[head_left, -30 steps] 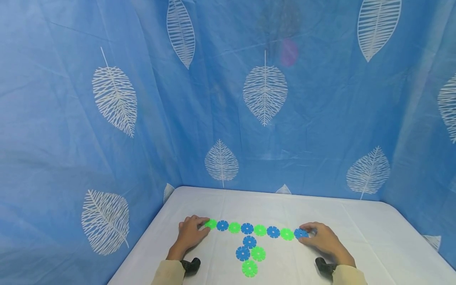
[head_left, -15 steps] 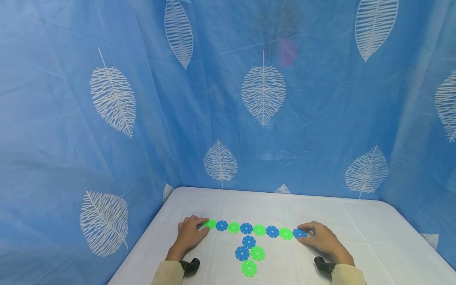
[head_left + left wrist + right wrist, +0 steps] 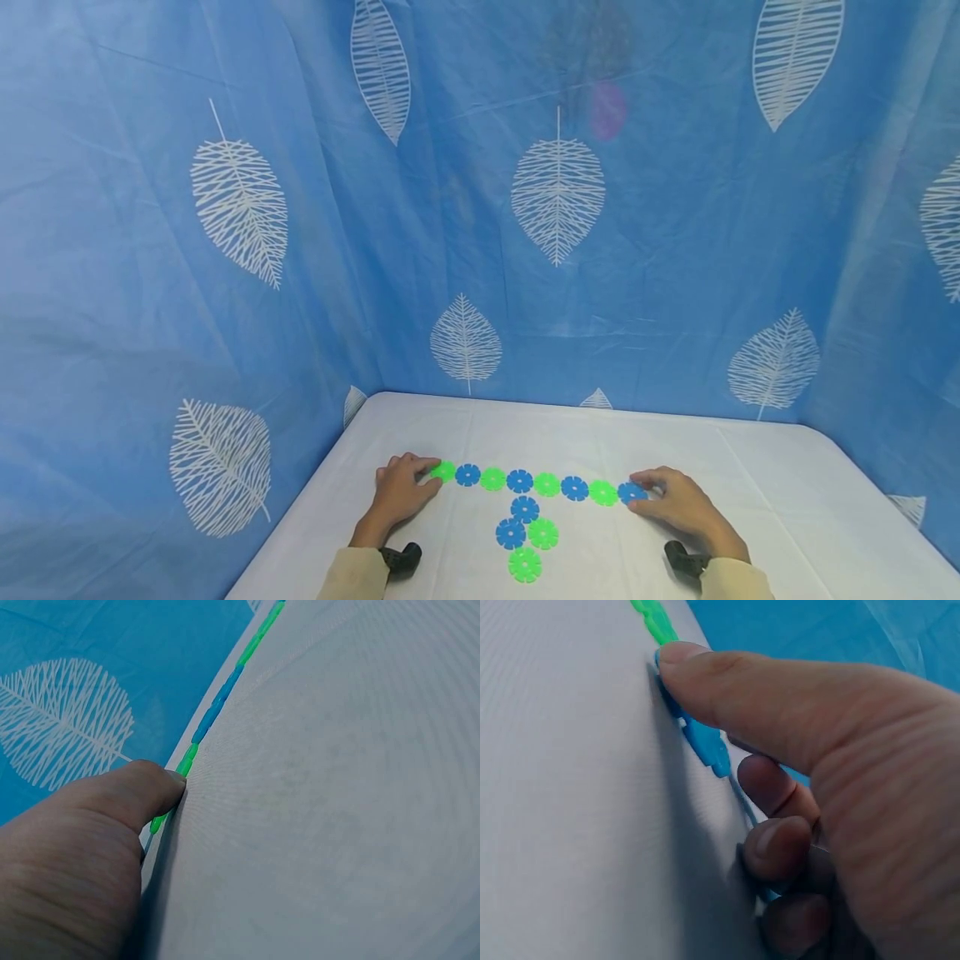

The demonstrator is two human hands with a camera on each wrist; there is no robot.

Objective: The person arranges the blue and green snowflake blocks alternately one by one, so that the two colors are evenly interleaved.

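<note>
A row of alternating green and blue notched plastic discs stretches across the table, edge to edge. My left hand (image 3: 401, 493) pinches the green notched disc (image 3: 446, 472) at the row's left end between thumb and forefinger. At the right end, my right hand (image 3: 682, 502) holds the blue notched disc (image 3: 630, 492) by its rim. In the right wrist view, my thumb covers part of that blue disc (image 3: 703, 741), and the other fingers are curled beneath. The left wrist view shows my left thumb over the end green disc (image 3: 157, 823), partly hiding it.
Below the row's middle lie a blue disc (image 3: 525, 509), another blue disc (image 3: 511, 533), a green disc (image 3: 543, 533) and a lower green disc (image 3: 525, 565). They rest on a white-covered table (image 3: 750, 475). A blue leaf-patterned curtain (image 3: 660, 250) stands behind it.
</note>
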